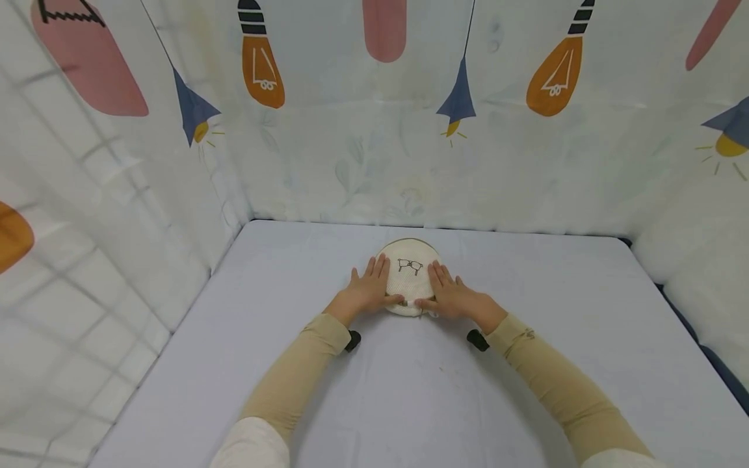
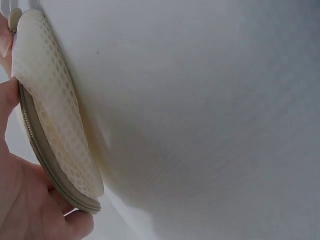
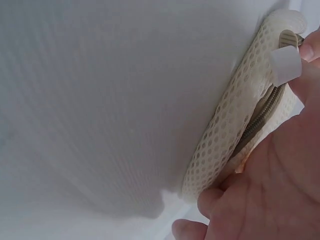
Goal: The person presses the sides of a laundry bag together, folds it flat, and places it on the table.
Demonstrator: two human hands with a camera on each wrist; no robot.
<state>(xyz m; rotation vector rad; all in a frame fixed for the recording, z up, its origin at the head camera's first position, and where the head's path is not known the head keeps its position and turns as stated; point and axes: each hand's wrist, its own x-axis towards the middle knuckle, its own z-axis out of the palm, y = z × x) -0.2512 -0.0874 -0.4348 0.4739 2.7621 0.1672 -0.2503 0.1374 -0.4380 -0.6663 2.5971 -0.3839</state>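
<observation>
A round cream mesh zip pouch [image 1: 411, 283] printed with a pair of glasses lies toward the back of the table. My left hand [image 1: 368, 286] rests on its left side, fingers stretched out and thumb at the front edge. On the opposite side, my right hand [image 1: 450, 294] lies the same way, its thumb pointing inward near the other thumb. The left wrist view shows a tan zipper [image 2: 42, 155] curving round the pouch's side. In the right wrist view, a white tab [image 3: 286, 65] sits by the right thumb, near the zipper end. What is inside the pouch is hidden.
A pale cloth covers the table [image 1: 404, 403]. Behind it hangs a white curtain [image 1: 351, 130] printed with lamps and bulbs, and another sheet [image 1: 88, 260] closes the left side. Dark wrist devices [image 1: 478, 339] show under both forearms.
</observation>
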